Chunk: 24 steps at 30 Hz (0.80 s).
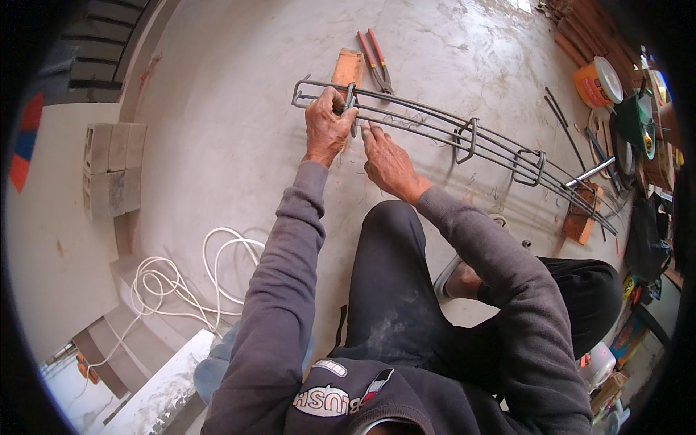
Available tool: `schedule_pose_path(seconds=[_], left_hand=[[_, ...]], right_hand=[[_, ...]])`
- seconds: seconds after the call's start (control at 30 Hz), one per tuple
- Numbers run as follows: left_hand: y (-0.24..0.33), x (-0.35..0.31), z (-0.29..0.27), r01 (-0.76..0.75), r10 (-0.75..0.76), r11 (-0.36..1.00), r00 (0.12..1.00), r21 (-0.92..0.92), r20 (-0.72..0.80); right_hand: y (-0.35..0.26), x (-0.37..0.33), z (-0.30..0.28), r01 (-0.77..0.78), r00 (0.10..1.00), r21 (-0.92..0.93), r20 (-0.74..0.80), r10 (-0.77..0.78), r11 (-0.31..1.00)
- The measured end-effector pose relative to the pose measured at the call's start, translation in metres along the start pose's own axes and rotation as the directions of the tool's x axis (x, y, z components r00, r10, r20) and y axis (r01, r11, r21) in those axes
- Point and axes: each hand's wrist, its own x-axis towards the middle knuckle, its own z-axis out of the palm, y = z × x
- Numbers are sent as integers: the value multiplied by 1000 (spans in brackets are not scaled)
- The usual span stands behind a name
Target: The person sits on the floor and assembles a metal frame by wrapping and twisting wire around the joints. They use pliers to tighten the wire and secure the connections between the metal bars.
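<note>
A long cage of dark steel bars (473, 138) crosses the pale floor (239, 138), running from far left to the right and angling nearer as it goes. Its bars are slim and roughly parallel, drawing together toward the right end, which rests on an orange brick (578, 217); a second orange block (349, 65) lies at the left end. Squarish hoops of bent rod ring the bars, two of them, a middle hoop (458, 148) and a right-hand hoop (542, 168), standing slightly askew.

The left hand (328, 125) is closed, thumb and curled fingers gripping the left-hand hoop (351, 93). The right hand (391, 161) is just beside it on the near side, fingers partly extended and loosely bent (whether they pinch a thin wire, I cannot tell). Red-handled pincers (377, 49) lie just beyond the bars.

The left hand covers part of its hoop and the bars there, so how they meet is hidden. Contact between the right fingertips and the nearest bar is unclear. At far right, the bar ends blur into clutter. The right forearm partly hides a shoe (444, 279), and both sleeves run off the near edge.
</note>
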Motion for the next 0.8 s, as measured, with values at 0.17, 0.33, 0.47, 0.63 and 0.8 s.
schedule_pose_path(seconds=[0.17,0.33,0.47,0.63,0.8], left_hand=[[-3,-1,0,2,-4,998,1000,63,29],[-3,-3,0,15,-15,997,1000,72,8],[-2,-9,3,41,-39,998,999,54,-35],[-6,-13,7,9,6,995,988,100,-153],[-6,-13,5,0,-9,999,987,-53,-159]], right_hand=[[16,16,9,6,996,131,-93,6,991],[-4,19,7,-149,988,-40,-52,147,988],[-14,28,6,-206,967,52,-141,212,977],[-18,45,-6,-341,926,280,-66,372,897],[-17,59,-32,-349,903,633,30,429,691]])
